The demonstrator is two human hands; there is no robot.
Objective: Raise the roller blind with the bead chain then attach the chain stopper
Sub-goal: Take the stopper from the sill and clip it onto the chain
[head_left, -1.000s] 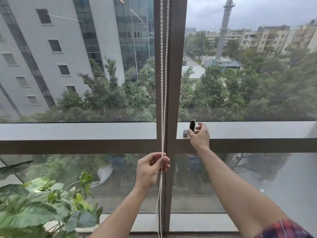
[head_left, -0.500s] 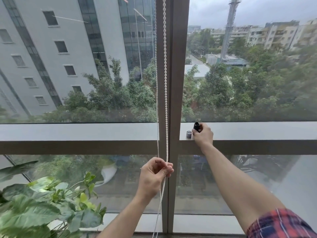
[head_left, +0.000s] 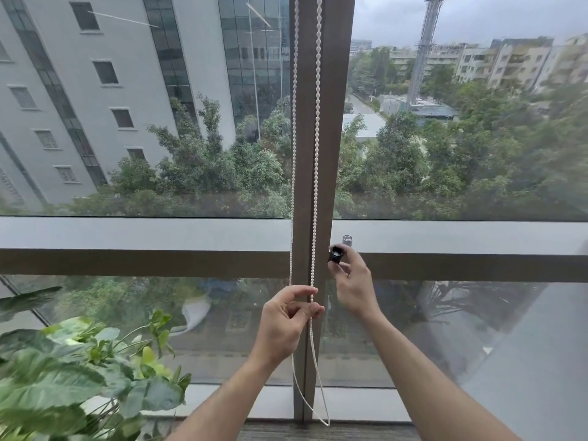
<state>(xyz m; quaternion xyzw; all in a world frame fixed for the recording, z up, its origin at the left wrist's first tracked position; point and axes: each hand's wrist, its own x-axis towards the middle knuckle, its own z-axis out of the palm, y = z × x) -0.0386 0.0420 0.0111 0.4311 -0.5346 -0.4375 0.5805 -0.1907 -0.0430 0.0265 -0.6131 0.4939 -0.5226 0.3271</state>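
A white bead chain [head_left: 316, 154] hangs as a loop in front of the brown window mullion [head_left: 334, 122]; its lower end sags near the floor. My left hand [head_left: 286, 323] pinches the right strand of the chain at about waist height. My right hand [head_left: 353, 284] holds a small black chain stopper [head_left: 336, 254] in its fingertips, just right of the chain and in front of the horizontal window bar. The roller blind itself is out of view above the frame.
A small silver cylinder [head_left: 347, 240] stands on the window ledge [head_left: 477, 237] behind my right hand. A leafy potted plant [head_left: 70, 377] fills the lower left. Glass panes lie left and right of the mullion.
My right hand has lifted the black stopper off the ledge and brought it left and down toward the chain. My left hand keeps its grip on the chain.
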